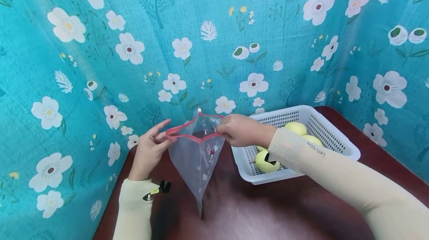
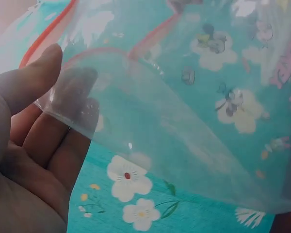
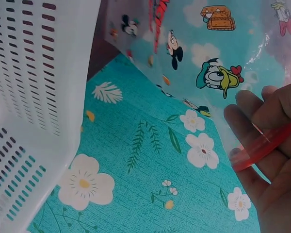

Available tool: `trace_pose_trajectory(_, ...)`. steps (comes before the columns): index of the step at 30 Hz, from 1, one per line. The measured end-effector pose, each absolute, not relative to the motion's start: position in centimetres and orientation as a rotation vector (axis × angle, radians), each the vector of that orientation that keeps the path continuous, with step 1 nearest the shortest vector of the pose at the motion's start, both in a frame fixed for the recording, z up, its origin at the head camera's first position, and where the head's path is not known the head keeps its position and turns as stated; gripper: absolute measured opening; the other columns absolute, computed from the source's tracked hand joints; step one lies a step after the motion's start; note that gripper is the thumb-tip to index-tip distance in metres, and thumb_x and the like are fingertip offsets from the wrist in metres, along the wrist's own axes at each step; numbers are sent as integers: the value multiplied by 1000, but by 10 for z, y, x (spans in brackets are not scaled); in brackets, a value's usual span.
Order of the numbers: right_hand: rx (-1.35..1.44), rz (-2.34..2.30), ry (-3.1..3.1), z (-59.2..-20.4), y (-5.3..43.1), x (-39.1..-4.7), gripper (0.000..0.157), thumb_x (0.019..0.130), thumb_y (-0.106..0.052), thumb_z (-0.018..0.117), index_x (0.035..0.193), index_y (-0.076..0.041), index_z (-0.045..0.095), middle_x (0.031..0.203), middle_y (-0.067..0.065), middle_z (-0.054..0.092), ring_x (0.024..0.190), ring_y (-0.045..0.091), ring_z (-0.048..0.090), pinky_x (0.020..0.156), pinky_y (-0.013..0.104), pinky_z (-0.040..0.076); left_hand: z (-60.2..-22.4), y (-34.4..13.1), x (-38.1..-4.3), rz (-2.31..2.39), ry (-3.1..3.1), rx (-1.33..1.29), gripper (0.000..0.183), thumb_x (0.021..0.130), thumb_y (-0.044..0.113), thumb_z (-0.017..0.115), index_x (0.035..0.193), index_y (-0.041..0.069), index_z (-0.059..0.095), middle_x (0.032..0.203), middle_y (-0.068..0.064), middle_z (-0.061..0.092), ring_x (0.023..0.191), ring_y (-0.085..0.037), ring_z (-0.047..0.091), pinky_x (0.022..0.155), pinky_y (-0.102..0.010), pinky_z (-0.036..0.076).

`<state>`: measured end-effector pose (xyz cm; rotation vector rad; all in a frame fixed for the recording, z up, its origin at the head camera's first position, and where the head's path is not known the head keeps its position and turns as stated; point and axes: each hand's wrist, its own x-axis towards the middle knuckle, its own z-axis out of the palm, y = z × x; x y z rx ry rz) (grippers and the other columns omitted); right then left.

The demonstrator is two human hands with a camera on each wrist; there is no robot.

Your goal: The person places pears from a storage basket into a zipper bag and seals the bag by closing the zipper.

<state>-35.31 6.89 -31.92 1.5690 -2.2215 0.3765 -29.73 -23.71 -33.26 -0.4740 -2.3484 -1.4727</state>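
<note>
Between the two hands hangs a clear zipper bag (image 1: 197,165) with a red rim and printed cartoon figures. Its mouth gapes open at the top, and its lower corner points down close to the table. My left hand (image 1: 151,149) pinches the rim at the left end, thumb on the near side and fingers behind the film, as the left wrist view shows. At the opposite end my right hand (image 1: 239,130) grips the red edge; in the right wrist view its fingers (image 3: 252,111) curl about the rim beside a printed duck. I see nothing inside the bag.
A white perforated basket (image 1: 338,147) stands on the dark red table (image 1: 254,214) behind the right forearm. It holds several pale yellow-green round fruits (image 1: 266,162), partly covered by that arm. A turquoise flowered cloth (image 1: 207,69) hangs behind and along the sides.
</note>
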Motion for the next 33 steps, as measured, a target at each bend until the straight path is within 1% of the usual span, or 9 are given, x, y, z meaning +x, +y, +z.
trace_pose_trajectory(4,1559,415,-2226,-322,71,-353,31,75,12,49,65,-16,40,60,-8,35,59,10,29,54,26,28,-343,-234,-299,-1594,-2235,-390,46,83,23,79,124,5,66,106,-10,72,98,-19,68,83,-25,53)
trace_pose_trajectory(7,1546,427,-2209,-321,72,-354,31,75,12,50,65,-16,41,59,-8,37,59,10,30,54,26,29,-346,-232,-301,-1677,-2128,-347,40,84,21,78,119,3,69,103,-10,72,96,-20,68,82,-26,54)
trace_pose_trajectory(11,1545,422,-2199,-321,72,-356,30,76,11,51,65,-16,42,60,-7,41,59,11,33,54,27,30,-348,-231,-301,-1732,-2095,-341,41,86,17,76,122,1,66,105,-11,72,98,-18,68,84,-26,53)
trace_pose_trajectory(14,1539,409,-2206,-322,72,-357,31,76,10,53,64,-16,43,62,-7,43,60,11,35,55,26,32,-349,-232,-299,-1745,-2132,-377,45,89,15,73,129,0,60,113,-13,69,103,-17,66,87,-25,52)
trace_pose_trajectory(18,1526,411,-2207,-325,73,-358,32,75,11,52,62,-16,41,62,-6,40,62,12,34,55,26,32,-350,-233,-295,-1742,-2193,-448,49,92,15,68,137,1,53,121,-15,65,109,-15,63,90,-26,49)
trace_pose_trajectory(22,1523,420,-2196,-327,74,-358,33,74,12,52,61,-16,40,62,-6,38,62,13,32,55,27,31,-353,-234,-294,-1679,-2231,-442,44,92,20,69,131,2,59,116,-14,68,107,-15,65,90,-25,49)
trace_pose_trajectory(26,1523,417,-2196,-328,74,-357,33,75,12,53,62,-16,42,62,-6,40,62,12,35,55,27,33,-357,-233,-295,-1657,-2203,-404,38,90,22,72,122,2,66,108,-12,71,102,-16,67,89,-25,50)
trace_pose_trajectory(30,1502,424,-2189,-329,76,-357,34,76,13,52,62,-16,41,62,-6,38,62,12,34,56,27,32,-360,-230,-296,-1664,-2152,-420,35,90,20,72,120,3,67,107,-11,71,104,-19,66,89,-27,50)
trace_pose_trajectory(33,1475,439,-2193,-331,79,-356,33,76,12,52,64,-16,42,64,-6,39,63,12,32,55,27,32,-360,-226,-295,-1636,-2141,-454,33,90,20,71,119,4,68,108,-9,71,105,-19,66,89,-27,50)
